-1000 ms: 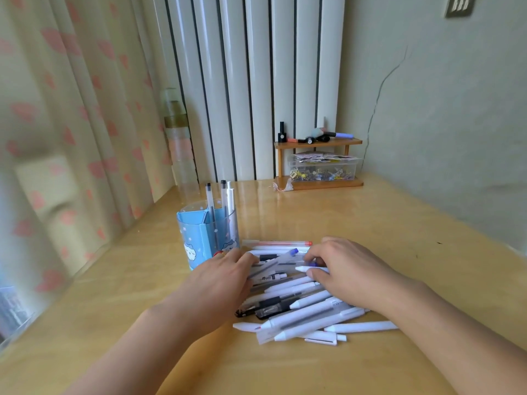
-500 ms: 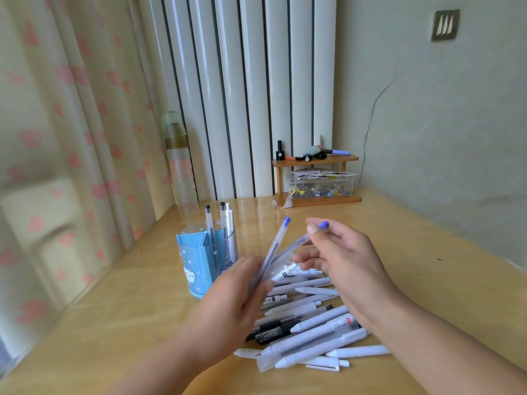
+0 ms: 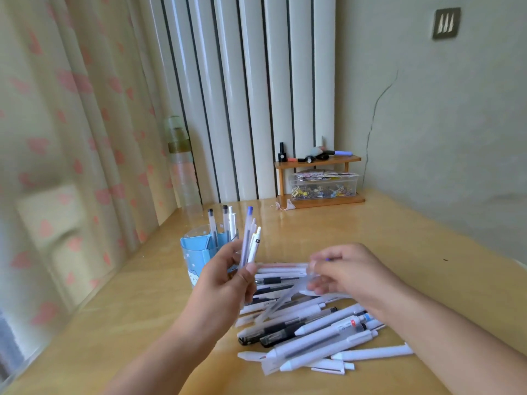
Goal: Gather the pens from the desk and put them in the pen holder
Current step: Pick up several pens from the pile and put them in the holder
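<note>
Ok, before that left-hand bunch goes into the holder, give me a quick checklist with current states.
1. Left hand grips the bunch of pens: ok.
2. Bunch points upward, roughly aligned: ok.
3. Pen holder upright on the desk: ok.
4. Room left in the holder beside the pens already standing there: cannot tell.
5. Right hand out of the path, over the pile: ok.
6. What the right hand holds: cannot tell, blurred.
</note>
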